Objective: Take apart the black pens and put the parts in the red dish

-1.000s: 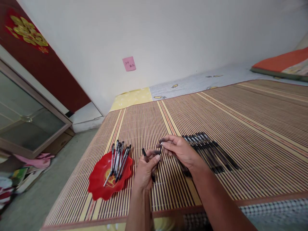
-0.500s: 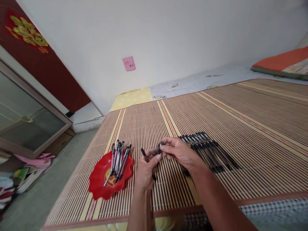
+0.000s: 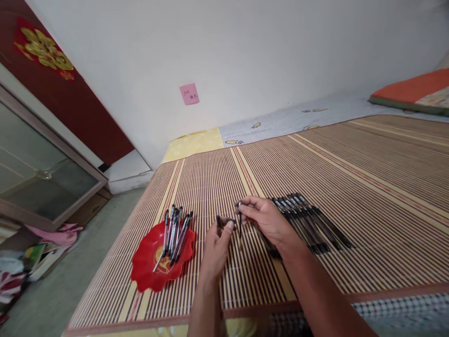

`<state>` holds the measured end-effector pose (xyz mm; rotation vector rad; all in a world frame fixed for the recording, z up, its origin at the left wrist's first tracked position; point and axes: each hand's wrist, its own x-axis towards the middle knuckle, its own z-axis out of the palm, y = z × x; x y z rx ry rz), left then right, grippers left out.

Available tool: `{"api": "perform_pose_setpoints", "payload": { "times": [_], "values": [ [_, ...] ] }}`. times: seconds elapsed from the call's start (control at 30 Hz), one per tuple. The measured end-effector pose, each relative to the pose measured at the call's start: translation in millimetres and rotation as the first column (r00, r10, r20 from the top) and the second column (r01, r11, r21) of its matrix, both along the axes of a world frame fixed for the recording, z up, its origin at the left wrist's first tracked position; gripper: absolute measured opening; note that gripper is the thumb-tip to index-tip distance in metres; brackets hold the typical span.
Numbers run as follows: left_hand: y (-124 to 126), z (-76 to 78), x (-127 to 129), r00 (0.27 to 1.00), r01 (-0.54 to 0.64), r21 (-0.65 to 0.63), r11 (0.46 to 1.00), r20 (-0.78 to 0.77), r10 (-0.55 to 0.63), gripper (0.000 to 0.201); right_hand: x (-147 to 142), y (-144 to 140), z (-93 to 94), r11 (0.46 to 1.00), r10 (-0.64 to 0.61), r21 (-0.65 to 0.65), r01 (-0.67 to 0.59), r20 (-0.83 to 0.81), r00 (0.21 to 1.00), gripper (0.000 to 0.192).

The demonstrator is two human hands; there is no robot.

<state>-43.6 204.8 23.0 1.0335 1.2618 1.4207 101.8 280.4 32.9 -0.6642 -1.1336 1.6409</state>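
Over the middle of the mat, my right hand (image 3: 261, 215) pinches a thin dark pen refill (image 3: 240, 227), which hangs down from the fingertips. Just left of it, my left hand (image 3: 217, 245) is closed around a black pen part (image 3: 218, 222). A short dark piece also shows at its thumb tip; I cannot make out whether it belongs to the same pen. To the left, a red scalloped plate (image 3: 143, 262) carries several clear pens (image 3: 173, 234) with black caps. Beside my right forearm lies a row of several black pens (image 3: 308, 224), partly covered by the hand.
A striped bamboo mat (image 3: 196, 187) covers the bed. At the far right lies an orange folded cloth (image 3: 407, 89). A pink note (image 3: 189, 94) is stuck to the wall. The bed's left edge drops to a grey floor (image 3: 122, 210), near a glass-panelled door (image 3: 42, 164).
My hands have drawn apart. The right one has moved slightly up and right, and the thin refill now shows below its fingers, clear of the left hand's piece.
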Motion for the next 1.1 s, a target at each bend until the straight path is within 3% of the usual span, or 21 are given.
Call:
{"api": "perform_pose_setpoints", "payload": {
  "times": [0.13, 0.33, 0.67, 1.1],
  "values": [
    [0.6, -4.7, -0.7, 0.972, 0.075, -0.010, 0.997, -0.221, -0.076, 0.032, 14.4, 3.7, 14.1, 0.976, -0.213, -0.078, 0.201, -0.201, 0.956, 0.024],
    [-0.5, -1.0, 7.4, 0.929, 0.204, -0.011, 0.979, -0.313, -0.197, 0.030, 23.2, 4.5, 28.0, 0.923, -0.382, -0.102, 0.372, -0.373, 0.845, 0.021],
    [-1.5, 0.9, 12.9, 0.911, 0.265, -0.014, 0.964, -0.323, -0.255, 0.028, 21.2, -1.7, 33.5, 0.945, -0.321, -0.031, 0.326, -0.277, 0.905, 0.017],
    [-2.9, 6.4, 12.3, 0.909, 0.290, -0.011, 0.957, -0.311, -0.279, 0.027, 22.5, -3.9, 37.1, 0.954, -0.285, 0.016, 0.300, -0.265, 0.921, 0.020]
  ]
}}
